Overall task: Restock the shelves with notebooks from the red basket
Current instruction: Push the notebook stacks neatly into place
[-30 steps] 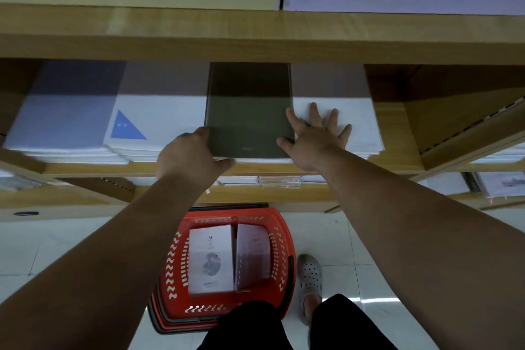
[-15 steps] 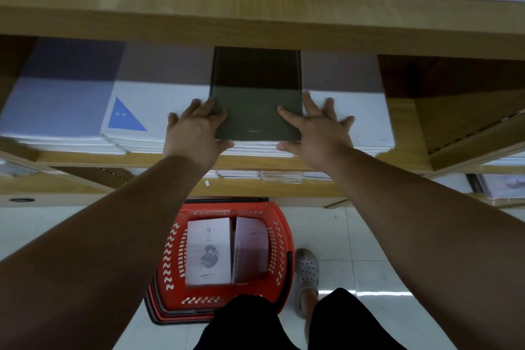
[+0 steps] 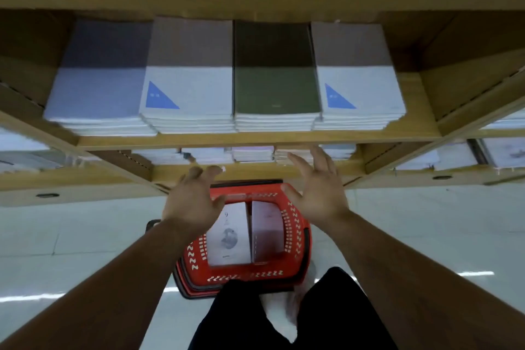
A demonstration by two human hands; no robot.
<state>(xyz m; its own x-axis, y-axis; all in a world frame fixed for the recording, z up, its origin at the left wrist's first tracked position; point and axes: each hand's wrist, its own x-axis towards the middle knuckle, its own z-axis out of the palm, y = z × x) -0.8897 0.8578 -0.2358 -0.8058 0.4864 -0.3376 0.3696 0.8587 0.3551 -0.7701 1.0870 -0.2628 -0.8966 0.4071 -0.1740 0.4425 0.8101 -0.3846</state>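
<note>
Two notebooks lie side by side in the red plastic basket (image 3: 294, 236) on the pale tiled floor (image 3: 85, 236). The white notebook with a round grey picture (image 3: 230, 236) is on the basket's left and the pale lilac notebook (image 3: 267, 233) on its right. Both hands hover over the basket's far rim, the left hand (image 3: 193, 202) at its left corner and the right hand (image 3: 318, 193) at its right. Their fingers are spread and loosely bent, and they grasp nothing. Beyond and above the basket, a light wooden shelf (image 3: 255, 138) carries four stacks. The dark green notebook (image 3: 277, 88) tops the one in line with the basket, between white notebooks with blue triangles (image 3: 187, 88), with a lavender stack (image 3: 99, 91) farthest left.
</note>
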